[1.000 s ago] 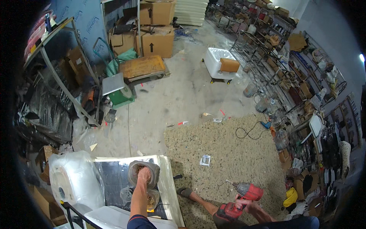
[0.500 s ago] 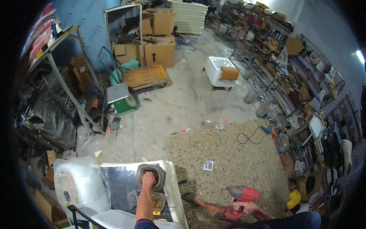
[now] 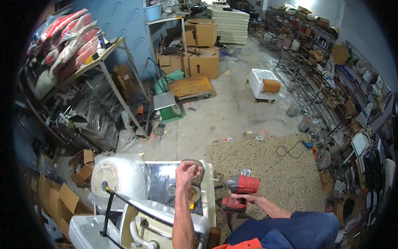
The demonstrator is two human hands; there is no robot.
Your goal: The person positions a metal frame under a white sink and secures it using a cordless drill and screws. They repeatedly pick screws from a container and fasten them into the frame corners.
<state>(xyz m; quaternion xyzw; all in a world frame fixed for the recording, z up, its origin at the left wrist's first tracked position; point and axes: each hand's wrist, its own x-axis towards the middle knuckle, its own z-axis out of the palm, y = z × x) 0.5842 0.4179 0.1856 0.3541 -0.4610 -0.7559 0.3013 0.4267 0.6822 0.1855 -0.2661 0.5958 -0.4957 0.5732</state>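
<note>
My right hand point(image 3: 248, 198) grips a red and black cordless drill point(image 3: 246, 184), its bit pointing left toward my other hand. My left hand point(image 3: 186, 173) is raised with thumb and fingers pinched together; whatever they hold is too small to make out. Behind that hand a clear plastic tub point(image 3: 200, 181) is partly hidden. Beside my left wrist sits a container of brownish screws point(image 3: 194, 194). Below and left of my forearm lies a white shell with a cream inside point(image 3: 159, 230), bearing a white pipe point(image 3: 134, 233) and a black-edged rim.
A plastic-wrapped roll point(image 3: 120, 176) stands left of the dark-topped bench point(image 3: 159, 171). A speckled mat point(image 3: 265, 155) covers the floor to the right. Farther off are a white wheeled tub point(image 3: 263, 81), a flat cart point(image 3: 190, 86), cartons point(image 3: 203, 62) and cluttered racks point(image 3: 315, 79).
My left hand has come up out of the plastic tub with its fingers pinched. The drill has moved up and nearer to it. The view has shifted, showing the white shell at lower left.
</note>
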